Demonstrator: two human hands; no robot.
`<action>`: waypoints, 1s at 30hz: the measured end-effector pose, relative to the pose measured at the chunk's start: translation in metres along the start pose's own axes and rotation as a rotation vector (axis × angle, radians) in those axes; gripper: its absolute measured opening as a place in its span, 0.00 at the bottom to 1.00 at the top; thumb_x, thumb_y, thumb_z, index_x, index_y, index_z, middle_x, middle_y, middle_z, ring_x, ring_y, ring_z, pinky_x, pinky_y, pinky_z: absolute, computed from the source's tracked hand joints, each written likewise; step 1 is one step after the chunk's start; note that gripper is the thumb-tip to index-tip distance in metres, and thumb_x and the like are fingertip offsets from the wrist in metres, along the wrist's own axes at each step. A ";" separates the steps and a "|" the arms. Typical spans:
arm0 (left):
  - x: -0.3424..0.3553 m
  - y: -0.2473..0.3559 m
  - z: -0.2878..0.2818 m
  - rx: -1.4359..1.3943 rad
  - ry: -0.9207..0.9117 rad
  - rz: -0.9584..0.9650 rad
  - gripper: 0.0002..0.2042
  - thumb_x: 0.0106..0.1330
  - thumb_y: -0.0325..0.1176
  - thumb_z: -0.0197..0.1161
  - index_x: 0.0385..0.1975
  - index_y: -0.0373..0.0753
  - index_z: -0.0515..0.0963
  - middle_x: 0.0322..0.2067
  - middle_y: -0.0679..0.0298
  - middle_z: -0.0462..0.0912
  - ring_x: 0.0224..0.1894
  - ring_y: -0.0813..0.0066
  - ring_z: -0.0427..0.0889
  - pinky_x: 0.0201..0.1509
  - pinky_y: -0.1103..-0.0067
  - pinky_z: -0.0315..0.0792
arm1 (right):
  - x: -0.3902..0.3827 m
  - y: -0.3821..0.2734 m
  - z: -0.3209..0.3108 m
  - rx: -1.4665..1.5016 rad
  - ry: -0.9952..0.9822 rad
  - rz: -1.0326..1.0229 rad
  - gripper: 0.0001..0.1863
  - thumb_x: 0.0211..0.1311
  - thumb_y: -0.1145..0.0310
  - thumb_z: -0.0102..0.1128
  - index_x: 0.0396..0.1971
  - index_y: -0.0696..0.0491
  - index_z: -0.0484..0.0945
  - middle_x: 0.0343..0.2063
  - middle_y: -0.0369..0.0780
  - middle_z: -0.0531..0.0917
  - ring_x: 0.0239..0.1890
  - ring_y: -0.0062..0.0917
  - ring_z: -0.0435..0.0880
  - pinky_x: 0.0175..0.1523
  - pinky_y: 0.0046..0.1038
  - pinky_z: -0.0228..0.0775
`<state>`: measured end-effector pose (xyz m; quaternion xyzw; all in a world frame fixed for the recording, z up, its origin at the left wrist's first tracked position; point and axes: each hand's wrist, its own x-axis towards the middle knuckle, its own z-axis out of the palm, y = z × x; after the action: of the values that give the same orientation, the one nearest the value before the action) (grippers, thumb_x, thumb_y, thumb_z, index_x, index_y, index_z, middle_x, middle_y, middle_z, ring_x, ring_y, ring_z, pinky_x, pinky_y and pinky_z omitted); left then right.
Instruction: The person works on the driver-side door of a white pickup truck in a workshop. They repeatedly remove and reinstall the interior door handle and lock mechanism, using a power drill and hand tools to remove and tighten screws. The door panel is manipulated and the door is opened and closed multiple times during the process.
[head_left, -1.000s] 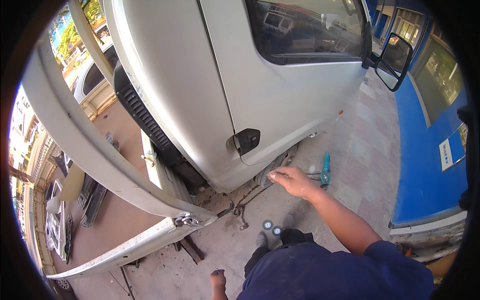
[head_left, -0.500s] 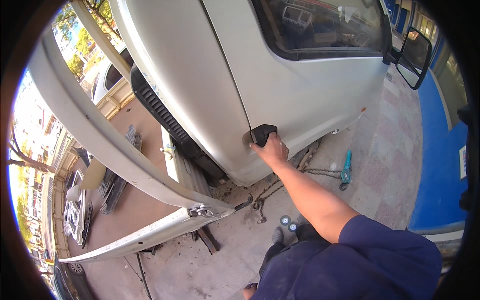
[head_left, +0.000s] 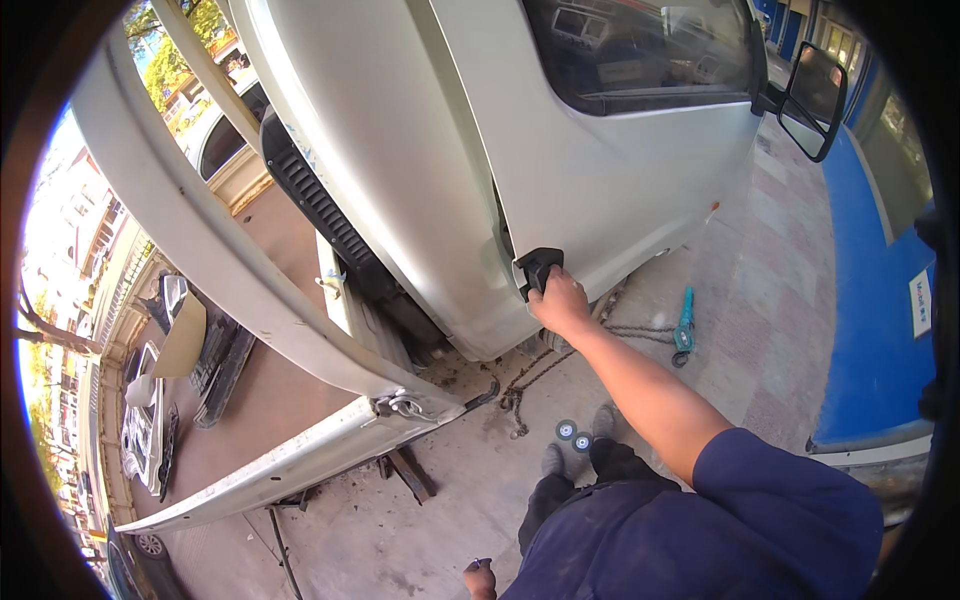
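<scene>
My right hand [head_left: 561, 301] is closed round the black door handle [head_left: 541, 268] of a silver-white vehicle door [head_left: 610, 180]. The door's rear edge stands a little out from the cab body [head_left: 370, 150], leaving a narrow gap. Down at the lower edge, beside my dark blue shirt, my left hand [head_left: 480, 578] hangs with its fingers curled. Something small seems to show at those fingers, too small to make out.
A side mirror [head_left: 812, 100] juts from the door's front. On the paving lie a teal tool [head_left: 685, 322], a rusty chain [head_left: 515, 398] and two small discs [head_left: 574, 435] by my feet. Leftward, a truck bed [head_left: 300, 380] carries loose panels [head_left: 225, 360]; a blue wall [head_left: 870, 330] stands right.
The door has swung slightly outward, and a gap has opened at its rear edge. My right hand moved with the handle. More of my left hand has come into view.
</scene>
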<state>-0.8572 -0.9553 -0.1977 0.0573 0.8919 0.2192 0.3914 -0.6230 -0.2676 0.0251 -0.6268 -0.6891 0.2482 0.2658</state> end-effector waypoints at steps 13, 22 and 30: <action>0.079 0.087 0.038 0.702 -0.438 0.314 0.21 0.69 0.50 0.71 0.41 0.35 0.94 0.43 0.43 0.94 0.49 0.43 0.93 0.57 0.57 0.84 | -0.339 0.189 -0.200 -0.060 0.050 0.325 0.20 0.65 0.68 0.71 0.56 0.53 0.90 0.53 0.54 0.91 0.55 0.52 0.90 0.60 0.49 0.82; 0.113 0.320 0.069 0.644 -0.324 0.609 0.19 0.72 0.47 0.71 0.36 0.33 0.89 0.37 0.40 0.91 0.42 0.40 0.91 0.50 0.53 0.81 | -0.487 0.307 -0.329 0.475 0.693 0.833 0.42 0.50 0.82 0.65 0.72 0.59 0.75 0.61 0.44 0.85 0.55 0.32 0.87 0.60 0.30 0.78; 0.094 0.364 0.095 0.706 -0.387 0.610 0.20 0.73 0.48 0.70 0.37 0.32 0.89 0.35 0.40 0.91 0.40 0.41 0.91 0.48 0.54 0.81 | -0.500 0.439 -0.414 0.577 1.113 0.836 0.52 0.44 0.83 0.56 0.80 0.51 0.67 0.58 0.38 0.82 0.57 0.34 0.85 0.62 0.34 0.81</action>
<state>-0.8780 -0.5697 -0.1594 0.4839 0.7652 -0.0062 0.4245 0.0156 -0.7223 0.0054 -0.7745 -0.0652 0.1459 0.6121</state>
